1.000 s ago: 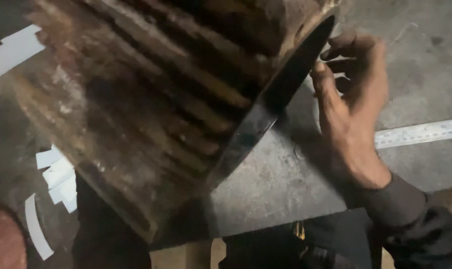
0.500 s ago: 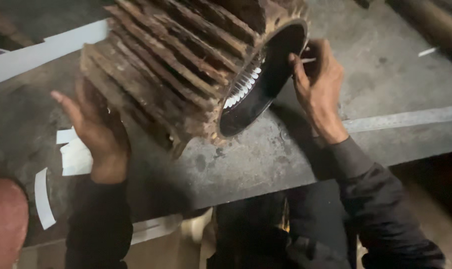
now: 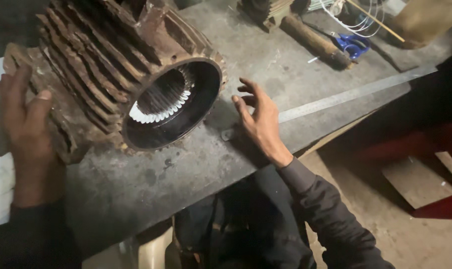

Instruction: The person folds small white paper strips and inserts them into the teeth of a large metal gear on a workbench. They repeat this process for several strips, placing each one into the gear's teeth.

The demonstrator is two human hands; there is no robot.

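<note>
One rusty motor housing [image 3: 111, 74] on its side

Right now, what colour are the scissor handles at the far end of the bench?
Blue, on the scissors, clearest in the head view.

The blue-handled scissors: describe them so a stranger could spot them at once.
Start at the rusty finned motor housing on the grey workbench, then look to the bench's far right. The scissors lie beside a rusty bar, the only bright blue thing there.

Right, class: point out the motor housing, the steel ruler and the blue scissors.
motor housing [image 3: 94, 74], head view, on its rusty ribbed side
steel ruler [image 3: 335, 99], head view, mid-length on the flat strip
blue scissors [image 3: 353, 46], head view, on the blue handles
</note>
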